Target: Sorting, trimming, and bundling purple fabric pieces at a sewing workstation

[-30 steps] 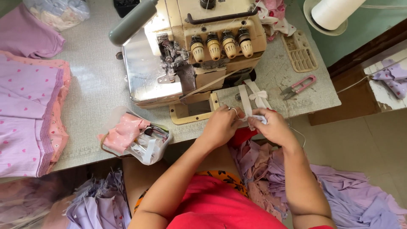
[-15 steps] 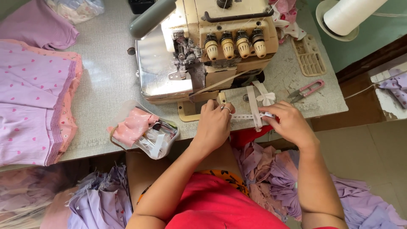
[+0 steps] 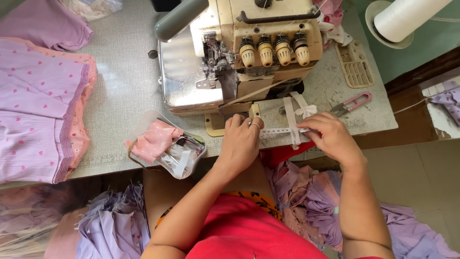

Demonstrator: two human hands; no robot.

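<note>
Sewing table (image 3: 120, 91), grey, bearing a cream overlock machine (image 3: 239, 52), pink thread snips (image 3: 352, 103) and stacked lilac garments (image 3: 38, 105). Left hand (image 3: 242, 144) and right hand (image 3: 330, 136) pinch a white printed tape (image 3: 280, 131) stretched between them at the table's front edge. Clear bag of pink cloth (image 3: 163, 146) just left of the left hand.

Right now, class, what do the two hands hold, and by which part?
A narrow white tape strip, stretched between them: left hand pins one end, right hand pinches the other.

Bright, even daylight; glare on the sewing machine's metal bed plate (image 3: 184, 76); soft shadows under the table edge (image 3: 120, 165); bottom-left fabric pile (image 3: 28, 225) blurred.
</note>
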